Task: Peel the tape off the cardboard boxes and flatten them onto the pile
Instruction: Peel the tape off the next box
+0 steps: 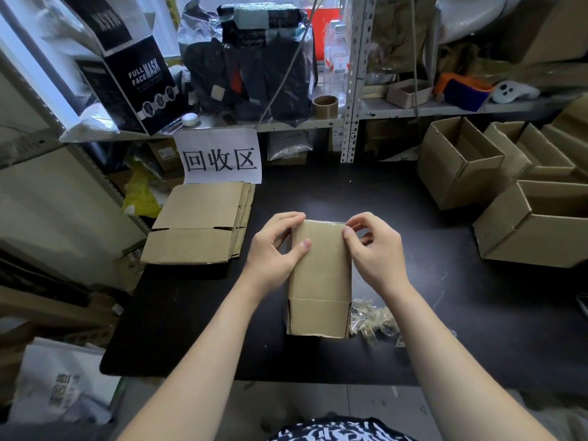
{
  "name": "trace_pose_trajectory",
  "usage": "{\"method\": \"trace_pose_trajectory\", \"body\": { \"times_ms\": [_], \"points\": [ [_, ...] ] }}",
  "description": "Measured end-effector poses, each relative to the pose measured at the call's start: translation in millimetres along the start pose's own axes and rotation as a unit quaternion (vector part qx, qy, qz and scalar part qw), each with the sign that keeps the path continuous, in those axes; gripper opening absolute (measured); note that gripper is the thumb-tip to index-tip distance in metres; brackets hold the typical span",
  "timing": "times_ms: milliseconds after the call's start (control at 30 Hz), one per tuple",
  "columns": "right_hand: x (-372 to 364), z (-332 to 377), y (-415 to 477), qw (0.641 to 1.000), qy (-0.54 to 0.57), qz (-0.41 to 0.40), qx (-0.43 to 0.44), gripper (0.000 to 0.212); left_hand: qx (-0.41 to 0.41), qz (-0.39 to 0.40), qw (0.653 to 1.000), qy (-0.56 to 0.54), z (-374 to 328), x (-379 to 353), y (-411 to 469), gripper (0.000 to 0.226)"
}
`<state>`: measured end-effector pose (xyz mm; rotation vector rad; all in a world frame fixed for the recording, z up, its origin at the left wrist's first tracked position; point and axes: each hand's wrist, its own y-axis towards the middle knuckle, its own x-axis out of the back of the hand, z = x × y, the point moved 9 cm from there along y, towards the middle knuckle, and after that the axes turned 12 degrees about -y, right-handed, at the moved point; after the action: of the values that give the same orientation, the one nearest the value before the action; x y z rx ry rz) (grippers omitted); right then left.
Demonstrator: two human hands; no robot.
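Centrally, both forearms reach forward over the dark surface (429,329) to a cardboard box (319,275) standing near its middle. The left hand (275,248) holds the box's upper left edge, thumb flat on the near face and fingers curled over the top. The right hand (374,249) keeps a narrow grip, thumb and forefinger pinching the top right corner. A pile (197,224) of flattened cardboard lies apart to the left.

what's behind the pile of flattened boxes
A white paper sign with black characters hangs from the shelf just behind the pile, a yellow bag to its left. What lies behind the sign is hidden.
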<state>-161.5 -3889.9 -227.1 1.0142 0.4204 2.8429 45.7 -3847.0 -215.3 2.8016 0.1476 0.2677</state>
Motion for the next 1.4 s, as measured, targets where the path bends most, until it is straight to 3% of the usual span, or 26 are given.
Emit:
{"method": "trace_pose_trajectory", "body": {
  "times_ms": [533, 600, 700, 833, 933, 1133, 1400],
  "points": [
    [21.3, -9.7, -12.2, 0.993, 0.017, -0.097, -0.064, 0.008, -0.047, 0.016, 0.998, 0.030, -14.9, -11.8, -0.9, 0.046],
    [20.2, -9.6, -13.3, 0.993, 0.037, -0.090, -0.062, 0.011, -0.049, 0.001, 0.998, 0.039, -14.7, -9.1, -0.1, 0.044],
    [6.6, -6.3, -15.8, 0.992, 0.098, -0.027, -0.076, 0.026, -0.024, -0.081, 0.995, 0.048, -4.0, 7.3, 1.4, 0.043],
    [-23.7, 13.0, -27.1, 0.998, -0.032, 0.055, 0.005, 0.050, 0.035, -0.242, 0.968, 0.053, 14.5, 34.0, -8.5, 0.041],
    [-49.5, 19.8, -41.9, 0.984, -0.122, 0.115, 0.064, 0.065, 0.084, -0.275, 0.957, 0.040, 19.9, 41.1, -15.2, 0.035],
    [-52.3, 15.1, -39.2, 0.985, -0.138, 0.058, 0.091, 0.042, 0.120, -0.305, 0.943, 0.066, 18.6, 72.3, -41.7, 0.012],
    [-48.0, 21.7, -37.1, 0.977, -0.135, -0.029, 0.161, 0.039, 0.148, -0.303, 0.940, 0.046, 29.6, 81.1, -73.9, 0.007]
  ]
}}
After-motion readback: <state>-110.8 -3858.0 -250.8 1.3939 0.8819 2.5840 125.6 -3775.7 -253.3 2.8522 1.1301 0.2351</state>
